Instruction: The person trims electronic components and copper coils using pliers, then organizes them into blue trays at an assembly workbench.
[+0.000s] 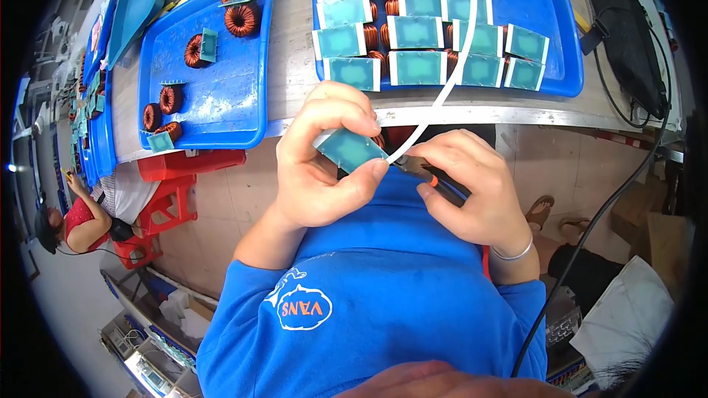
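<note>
My left hand (306,184) pinches a coil board (354,150), a small green board with a copper-wound coil partly showing behind it. In my right hand (479,188) are small pliers (417,168) with dark and orange handles. Their jaws meet the board's right corner, where my left thumb presses. A narrow white strip (451,74) runs down from the top of the view to that corner. Whether the jaws grip the strip or the board's edge is hidden. Both hands are in front of the table edge, above my lap.
A blue tray (564,37) on the table (291,44) holds rows of similar coil boards. Another blue tray (228,107), farther left, has several loose coils. A black mesh pouch (627,40) and cable lie at right. Red stools (173,203) and a seated person (85,221) are at left.
</note>
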The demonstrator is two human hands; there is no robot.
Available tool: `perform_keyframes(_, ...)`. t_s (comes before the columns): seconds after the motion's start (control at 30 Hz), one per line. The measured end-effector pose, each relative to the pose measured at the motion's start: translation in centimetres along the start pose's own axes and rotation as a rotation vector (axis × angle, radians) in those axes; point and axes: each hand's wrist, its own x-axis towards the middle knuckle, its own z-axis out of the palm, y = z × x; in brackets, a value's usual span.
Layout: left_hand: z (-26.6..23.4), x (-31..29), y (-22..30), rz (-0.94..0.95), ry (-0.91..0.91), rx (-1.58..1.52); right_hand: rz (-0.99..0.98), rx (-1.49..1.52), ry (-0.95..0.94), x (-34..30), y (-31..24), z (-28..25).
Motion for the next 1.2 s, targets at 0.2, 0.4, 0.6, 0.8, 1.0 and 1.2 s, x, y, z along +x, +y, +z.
perform_keyframes(0.2, -0.1, -0.1, 0.1, 0.040, -0.007, 0.057, -0.007, -0.047, -0.001, 0.0, 0.0, 0.1)
perform_keyframes(0.4, 0.3, 0.1, 0.2, 0.040, -0.008, 0.120, -0.013, -0.080, 0.014, -0.1, 0.2, 0.0)
perform_keyframes(0.6, 0.4, 0.5, 0.1, 0.037, -0.030, 0.136, 0.033, -0.102, 0.016, -0.3, -0.1, -0.5)
perform_keyframes(0.8, -0.9, 4.3, 1.6, -0.232, -0.144, -0.287, 0.242, 0.424, 0.465, -1.4, 0.1, -2.4)
perform_keyframes(1.0, 0.6, 12.4, 1.3, 0.011, -0.265, 0.214, 0.001, 0.606, 0.845, -2.2, 0.4, -4.1)
perform_keyframes(1.2, 5.0, 18.3, -0.8, 0.395, -0.236, 0.523, -0.057, 0.610, 0.971, -3.0, 0.8, -4.6)
